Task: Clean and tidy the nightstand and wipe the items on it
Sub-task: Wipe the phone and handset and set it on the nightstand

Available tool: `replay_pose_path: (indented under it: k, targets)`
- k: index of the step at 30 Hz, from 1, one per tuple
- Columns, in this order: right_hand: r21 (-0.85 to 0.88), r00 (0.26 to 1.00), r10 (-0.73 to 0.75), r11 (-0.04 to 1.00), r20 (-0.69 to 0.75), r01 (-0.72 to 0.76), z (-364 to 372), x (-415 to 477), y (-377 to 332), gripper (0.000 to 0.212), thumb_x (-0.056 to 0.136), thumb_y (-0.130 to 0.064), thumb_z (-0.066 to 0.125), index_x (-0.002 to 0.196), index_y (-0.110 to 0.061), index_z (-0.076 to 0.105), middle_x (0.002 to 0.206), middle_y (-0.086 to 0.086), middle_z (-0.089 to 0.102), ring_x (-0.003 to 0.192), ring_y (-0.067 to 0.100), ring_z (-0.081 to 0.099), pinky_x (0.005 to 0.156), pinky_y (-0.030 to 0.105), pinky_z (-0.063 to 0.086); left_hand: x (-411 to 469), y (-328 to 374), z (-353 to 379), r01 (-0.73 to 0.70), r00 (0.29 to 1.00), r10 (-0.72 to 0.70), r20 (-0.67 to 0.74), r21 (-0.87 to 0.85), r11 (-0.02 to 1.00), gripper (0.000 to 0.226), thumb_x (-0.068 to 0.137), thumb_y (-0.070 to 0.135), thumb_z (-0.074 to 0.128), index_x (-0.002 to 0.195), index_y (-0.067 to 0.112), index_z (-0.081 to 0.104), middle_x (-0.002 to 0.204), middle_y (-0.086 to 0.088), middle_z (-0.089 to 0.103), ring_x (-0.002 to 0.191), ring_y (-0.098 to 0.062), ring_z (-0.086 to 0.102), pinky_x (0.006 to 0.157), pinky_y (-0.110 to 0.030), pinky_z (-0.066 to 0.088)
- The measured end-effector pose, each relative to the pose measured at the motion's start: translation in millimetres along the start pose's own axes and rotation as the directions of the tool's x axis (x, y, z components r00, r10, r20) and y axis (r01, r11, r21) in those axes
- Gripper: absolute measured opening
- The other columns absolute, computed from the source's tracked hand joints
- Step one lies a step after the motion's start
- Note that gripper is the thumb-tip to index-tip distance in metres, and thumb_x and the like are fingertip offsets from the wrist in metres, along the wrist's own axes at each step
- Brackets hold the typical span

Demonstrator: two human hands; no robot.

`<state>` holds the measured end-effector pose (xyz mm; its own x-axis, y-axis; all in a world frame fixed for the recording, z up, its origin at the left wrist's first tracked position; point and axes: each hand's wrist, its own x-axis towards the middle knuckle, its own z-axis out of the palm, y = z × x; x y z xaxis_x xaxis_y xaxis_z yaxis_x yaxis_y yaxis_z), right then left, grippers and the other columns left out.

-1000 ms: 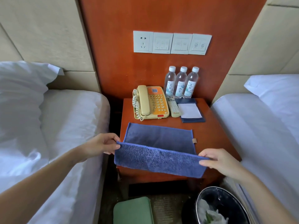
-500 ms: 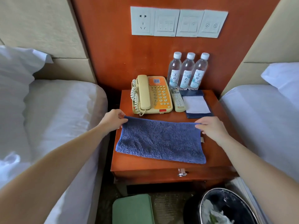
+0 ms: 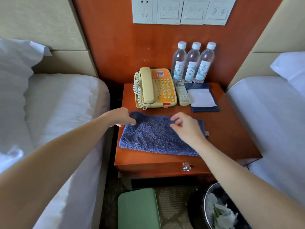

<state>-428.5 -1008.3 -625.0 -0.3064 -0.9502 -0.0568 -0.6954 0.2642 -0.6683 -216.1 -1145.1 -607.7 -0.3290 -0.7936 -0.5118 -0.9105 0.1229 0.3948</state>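
Observation:
A folded blue towel lies flat on the front half of the wooden nightstand. My left hand pinches the towel's far left corner. My right hand is over the middle of the towel near its far edge, with the fingers loosely curled and the thumb and forefinger apart. At the back stand a beige and orange telephone, a white remote control, a dark blue notepad holder with white paper and three water bottles.
White beds flank the nightstand on the left and the right. On the floor in front are a green case and a black bin with crumpled paper inside. A socket and switch panel hangs on the wooden wall panel.
The lifted front half of the towel was folded back and laid flat. My right hand then left the right corner and moved left over the towel's middle. The left hand stayed at the left corner.

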Motion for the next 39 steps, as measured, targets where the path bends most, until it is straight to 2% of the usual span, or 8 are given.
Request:
replay_pose_path:
  k: [5, 10, 16, 20, 24, 28, 35, 39]
  targets:
    - [0.576, 0.904, 0.086, 0.745, 0.418, -0.337, 25, -17, -66, 0.052, 0.084, -0.036, 0.073, 0.127, -0.019, 0.048, 0.116, 0.0, 0.063, 0.103, 0.018, 0.065, 0.09, 0.04, 0.055, -23, 35, -6, -0.023, 0.99, 0.085, 0.109, -0.482, 0.876, 0.008, 0.094, 0.019, 0.059, 0.088, 0.014, 0.062, 0.079, 0.0, 0.064, 0.066, -0.009, 0.06, 0.051, -0.017, 0.053]
    - [0.62, 0.948, 0.187, 0.72, 0.257, -0.311, 1, -14, -50, 0.032, 0.082, -0.018, 0.072, 0.11, -0.017, 0.057, 0.107, 0.005, 0.066, 0.103, 0.022, 0.062, 0.087, 0.039, 0.052, -35, 64, -3, -0.057, 0.938, 0.306, 0.161, -0.8, 0.598, 0.025, 0.096, 0.033, 0.058, 0.106, 0.01, 0.058, 0.101, -0.013, 0.073, 0.083, -0.019, 0.071, 0.071, -0.028, 0.06]
    - [0.559, 0.921, 0.362, 0.737, 0.147, -0.379, -49, -21, 21, 0.015, 0.079, 0.006, 0.048, 0.088, -0.005, 0.054, 0.084, 0.013, 0.052, 0.081, 0.028, 0.051, 0.072, 0.037, 0.039, -17, 65, 41, -0.363, 0.93, 0.351, -0.109, -0.13, 0.923, 0.031, 0.097, 0.033, 0.056, 0.116, 0.009, 0.051, 0.113, -0.011, 0.066, 0.093, -0.023, 0.063, 0.079, -0.034, 0.052]
    - [0.214, 0.932, 0.363, 0.911, -0.004, -0.354, -42, -33, 58, 0.012, 0.085, -0.002, 0.052, 0.092, -0.009, 0.058, 0.089, 0.007, 0.062, 0.089, 0.03, 0.06, 0.074, 0.035, 0.043, -8, 60, 72, -0.266, 0.963, 0.269, 0.026, 0.266, 0.926, 0.053, 0.095, 0.054, 0.048, 0.092, 0.005, 0.067, 0.1, -0.015, 0.071, 0.083, -0.027, 0.064, 0.078, -0.037, 0.051]
    - [-0.316, 0.925, 0.322, 0.873, -0.2, -0.372, -26, -31, 73, 0.035, 0.091, -0.025, 0.06, 0.117, -0.004, 0.054, 0.119, 0.019, 0.052, 0.114, 0.037, 0.045, 0.091, 0.039, 0.037, -7, 64, 78, -0.219, 0.975, 0.224, 0.0, 0.189, 0.957, 0.058, 0.09, 0.059, 0.054, 0.103, 0.005, 0.072, 0.103, -0.009, 0.072, 0.093, -0.026, 0.066, 0.086, -0.04, 0.054]
    - [-0.393, 0.936, 0.308, 0.85, -0.167, -0.35, -24, -24, 69, 0.043, 0.092, -0.04, 0.057, 0.111, -0.001, 0.055, 0.116, 0.02, 0.054, 0.113, 0.036, 0.045, 0.092, 0.039, 0.035, -13, 69, 80, -0.215, 0.976, 0.218, 0.023, -0.083, 0.973, 0.042, 0.089, 0.05, 0.062, 0.104, 0.011, 0.07, 0.101, -0.007, 0.07, 0.088, -0.02, 0.063, 0.079, -0.031, 0.05]
    - [0.184, 0.941, 0.339, 0.925, -0.002, -0.333, -24, -33, 34, 0.031, 0.094, -0.01, 0.054, 0.122, -0.009, 0.041, 0.108, 0.008, 0.054, 0.095, 0.026, 0.054, 0.071, 0.033, 0.043, -29, 67, 78, -0.209, 0.976, 0.217, -0.022, -0.382, 0.9, 0.013, 0.09, 0.024, 0.066, 0.083, 0.014, 0.062, 0.087, -0.006, 0.066, 0.079, -0.017, 0.061, 0.08, -0.032, 0.055]
    - [0.426, 0.951, 0.306, 0.855, 0.045, -0.295, -23, -30, 10, 0.043, 0.091, -0.008, 0.062, 0.13, -0.011, 0.045, 0.122, 0.006, 0.056, 0.109, 0.027, 0.056, 0.086, 0.039, 0.048, -50, 58, 49, -0.216, 0.975, 0.213, -0.067, -0.53, 0.82, 0.007, 0.094, 0.016, 0.058, 0.087, 0.013, 0.058, 0.082, -0.005, 0.066, 0.068, -0.012, 0.066, 0.06, -0.021, 0.056]
